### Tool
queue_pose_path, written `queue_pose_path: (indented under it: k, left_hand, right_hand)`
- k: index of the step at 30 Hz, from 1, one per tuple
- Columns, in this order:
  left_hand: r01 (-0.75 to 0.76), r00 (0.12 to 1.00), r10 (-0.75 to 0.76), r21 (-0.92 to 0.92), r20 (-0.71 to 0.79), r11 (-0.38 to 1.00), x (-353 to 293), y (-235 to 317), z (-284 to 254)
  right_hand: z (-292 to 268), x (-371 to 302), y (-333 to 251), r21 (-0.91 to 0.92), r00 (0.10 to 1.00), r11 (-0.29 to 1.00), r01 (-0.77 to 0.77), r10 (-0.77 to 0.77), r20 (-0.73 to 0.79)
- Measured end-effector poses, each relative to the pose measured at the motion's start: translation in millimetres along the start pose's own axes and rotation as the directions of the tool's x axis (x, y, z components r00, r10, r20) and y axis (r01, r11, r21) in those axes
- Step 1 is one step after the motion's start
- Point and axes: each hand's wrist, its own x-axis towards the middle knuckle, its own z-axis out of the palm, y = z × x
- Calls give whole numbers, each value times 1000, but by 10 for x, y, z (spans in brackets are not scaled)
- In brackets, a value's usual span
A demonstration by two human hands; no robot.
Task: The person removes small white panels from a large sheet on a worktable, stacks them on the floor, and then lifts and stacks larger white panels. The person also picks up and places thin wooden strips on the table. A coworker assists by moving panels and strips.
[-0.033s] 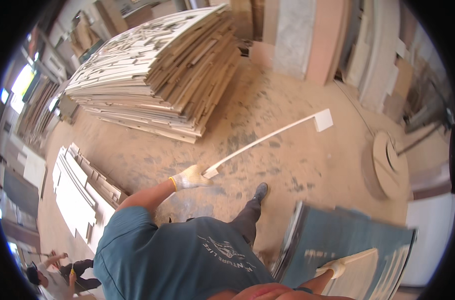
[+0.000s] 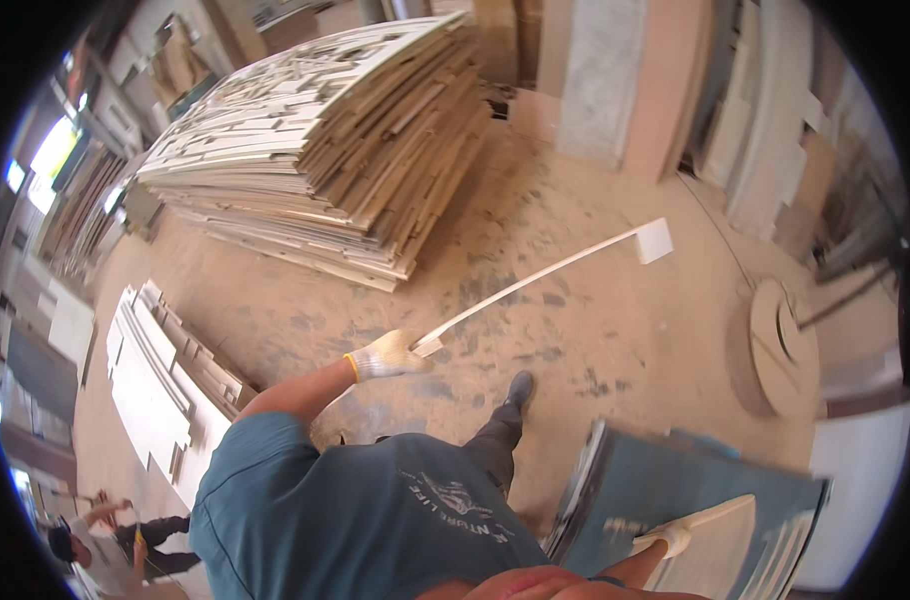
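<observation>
My left hand, in a white knit glove, is closed round the near end of a long thin wooden strip. The strip reaches out over the floor to the right and has a wider, pale squarish piece at its far end. At the lower right my right hand, gloved too, grips a pale wooden board; its fingers are partly hidden. That board lies over a blue-green panel with pale streaks and marks on it.
A tall stack of cut wooden sheets stands ahead. White boards lie at the left. Upright panels line the far right, near a round wooden disc. Another person works at the lower left with something yellow.
The view has shifted slightly, so the stack and the strip sit a little further right. Both hands keep their holds.
</observation>
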Motion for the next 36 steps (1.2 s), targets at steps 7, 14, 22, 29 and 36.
queue_pose_path:
  k: [7, 14, 22, 29, 36]
  left_hand:
    - [-17, 982, -103, -614, -159, 789, 1287, 644, -1244]
    - [-422, 748, -208, -693, -630, 585, 2092, 742, -2755]
    - [-497, 323, -528, -616, -785, 612, 2497, -843, -6513]
    - [-488, 24, -222, -205, -975, 849, 2341, -1012, -7349]
    - [-597, 475, 476, 126, -740, 792, 3848, 700, -6063]
  right_hand:
    - [1899, -375, -3627, 480, 857, 842, 245, -420, 299]
    - [3456, -2515, -6845, 645, 288, 515, 565, -855, 431]
    - [4328, -4799, -8452, 617, -16, 235, 751, -928, 373]
    - [4564, -7155, -9808, 642, -511, -193, 742, -783, 355]
    - [4069, -10151, -11033, 741, -771, -500, 448, -635, 38]
